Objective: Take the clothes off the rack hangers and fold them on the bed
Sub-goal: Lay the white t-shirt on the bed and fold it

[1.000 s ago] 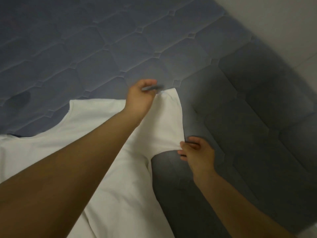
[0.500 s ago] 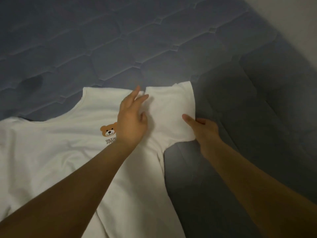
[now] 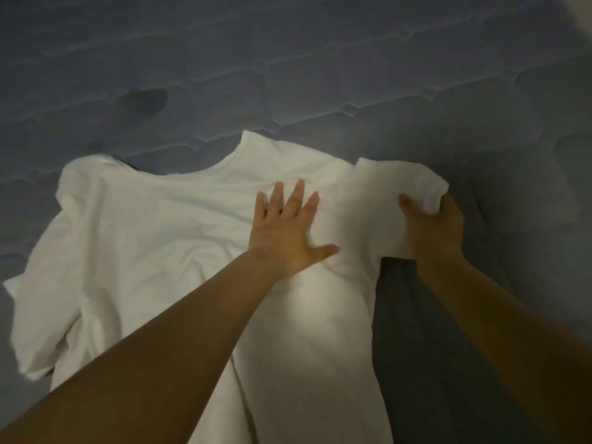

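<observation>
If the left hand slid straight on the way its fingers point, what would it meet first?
The left hand lies flat on the white T-shirt, fingers pointing up-frame toward the neckline. Sliding on, it would probably cross the collar edge first, then the bare blue mattress. Nothing else shows in that line.

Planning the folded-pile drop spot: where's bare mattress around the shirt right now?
Bare quilted mattress runs all along the far side, beyond the collar of the white T-shirt. A darker strip lies free right of the shirt's side seam. Crowded at the near sleeve: left hand presses flat, right hand grips it.
</observation>
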{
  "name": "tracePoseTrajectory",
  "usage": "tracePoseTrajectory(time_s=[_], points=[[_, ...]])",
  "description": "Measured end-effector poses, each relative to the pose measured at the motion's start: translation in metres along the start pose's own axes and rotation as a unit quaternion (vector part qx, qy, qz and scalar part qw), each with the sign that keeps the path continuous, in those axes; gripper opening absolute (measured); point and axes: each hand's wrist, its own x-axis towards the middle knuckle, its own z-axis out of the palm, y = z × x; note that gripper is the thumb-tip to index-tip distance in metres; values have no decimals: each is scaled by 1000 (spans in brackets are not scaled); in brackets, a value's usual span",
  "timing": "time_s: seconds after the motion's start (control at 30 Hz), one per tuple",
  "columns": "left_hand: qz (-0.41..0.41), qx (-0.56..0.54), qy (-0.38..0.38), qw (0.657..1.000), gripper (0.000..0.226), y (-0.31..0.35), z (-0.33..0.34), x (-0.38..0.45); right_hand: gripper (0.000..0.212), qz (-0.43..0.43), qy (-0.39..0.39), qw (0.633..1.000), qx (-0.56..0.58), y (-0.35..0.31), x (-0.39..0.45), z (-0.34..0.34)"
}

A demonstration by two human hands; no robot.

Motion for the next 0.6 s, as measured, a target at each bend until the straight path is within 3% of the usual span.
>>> tracePoseTrajectory(time_s=[0.13, 0.23, 0.3, 0.4, 0.5, 0.6], points=[[7, -118, 110, 987, 80, -20, -5, -14, 31, -81, 10, 997, -5, -10, -26, 24], [-21, -150, 125, 981, 77, -52, 1, -37, 15, -143, -5, 985, -97, -20, -50, 53], [-58, -158, 117, 979, 74, -82, 4, -56, 21, -183, -17, 965, -187, -27, -66, 80], [-124, -199, 107, 966, 75, -125, 6, -84, 41, -235, -149, 910, -306, -27, -87, 123], [-179, -225, 125, 950, 75, -162, 11, -111, 71, -181, -326, 826, -423, -16, -109, 163], [-223, -264, 178, 921, 62, -185, 16, -131, 59, -172, -307, 846, -401, -9, -116, 174]])
